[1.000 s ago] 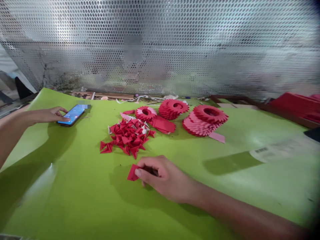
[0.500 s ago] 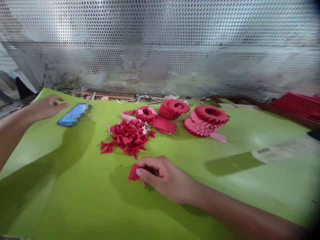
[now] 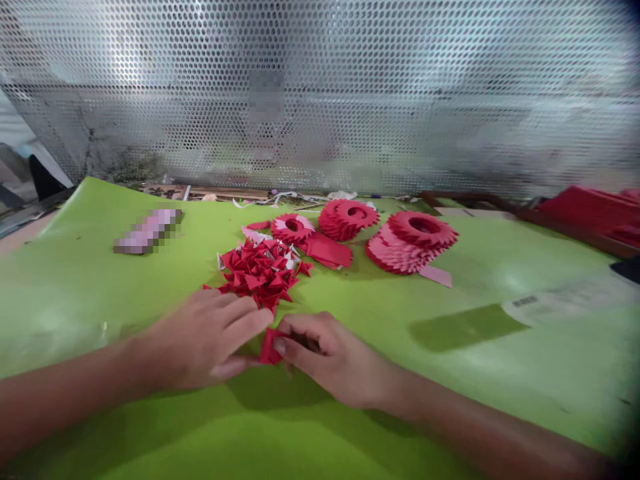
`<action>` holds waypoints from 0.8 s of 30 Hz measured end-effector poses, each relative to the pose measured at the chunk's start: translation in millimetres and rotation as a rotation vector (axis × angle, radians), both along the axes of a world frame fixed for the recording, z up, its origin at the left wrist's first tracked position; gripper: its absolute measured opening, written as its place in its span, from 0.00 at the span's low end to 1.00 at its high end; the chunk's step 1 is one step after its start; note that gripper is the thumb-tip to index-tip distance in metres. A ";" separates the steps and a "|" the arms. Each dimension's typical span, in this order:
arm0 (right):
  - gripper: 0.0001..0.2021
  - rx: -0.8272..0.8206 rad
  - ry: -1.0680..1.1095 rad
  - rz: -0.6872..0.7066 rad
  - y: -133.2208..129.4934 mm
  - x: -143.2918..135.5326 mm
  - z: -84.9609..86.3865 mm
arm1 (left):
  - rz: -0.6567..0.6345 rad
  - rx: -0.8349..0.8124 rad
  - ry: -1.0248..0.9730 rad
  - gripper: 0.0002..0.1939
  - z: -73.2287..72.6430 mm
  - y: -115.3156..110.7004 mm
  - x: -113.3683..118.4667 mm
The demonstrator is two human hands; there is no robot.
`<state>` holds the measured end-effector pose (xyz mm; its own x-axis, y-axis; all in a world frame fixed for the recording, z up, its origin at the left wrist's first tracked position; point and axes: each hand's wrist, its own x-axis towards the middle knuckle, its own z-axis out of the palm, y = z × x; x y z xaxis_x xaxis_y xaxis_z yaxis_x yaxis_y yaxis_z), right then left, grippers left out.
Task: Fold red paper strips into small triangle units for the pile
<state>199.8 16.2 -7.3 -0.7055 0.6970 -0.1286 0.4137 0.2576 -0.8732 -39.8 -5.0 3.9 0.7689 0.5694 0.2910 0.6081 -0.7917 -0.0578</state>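
Two bare hands are over one green table top [image 3: 165,433]. One small folded red paper [image 3: 268,347] is in the right hand [image 3: 335,357], which pinches it between thumb and fingers. It is near the front middle of the table, just in front of a pile of folded red pieces [image 3: 260,267]. The left hand [image 3: 200,340] is next to it, with its thumb and first finger apart on the left side of the paper. I cannot tell if they touch it.

The pile has too many pieces to count, and a few white bits show in it. Behind and to the right are three round paper shapes: one small red and pink ring [image 3: 306,230], one red stack [image 3: 333,219] and one red and pink stack [image 3: 395,250]. One flat bunch of red papers [image 3: 330,252] lies between them. One pink strip [image 3: 437,275] sticks out by the stack on the right.

On the left lies one long flat thing [image 3: 147,231], its top blurred into squares. On the right is one see-through sheet [image 3: 575,300] with a dark patch, too blurry to read. At the back, one brown piece [image 3: 167,191] has dark marks, but I cannot read them. No brand can be made out.
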 end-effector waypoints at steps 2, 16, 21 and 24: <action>0.14 0.016 -0.007 0.006 -0.4 -0.4 -0.5 | -0.111 0.175 -0.004 0.07 -1.3 -0.6 5.2; 0.16 0.018 0.084 0.002 -0.8 0.9 2.2 | -0.012 -0.065 -0.316 0.18 -7.5 1.5 8.1; 0.18 -0.017 0.065 0.005 -1.1 3.1 -1.4 | -0.017 -0.108 -0.240 0.21 -3.8 5.4 7.4; 0.22 -0.060 0.114 -0.013 -0.5 3.3 -1.3 | 0.011 -0.128 -0.267 0.21 -6.9 6.6 8.2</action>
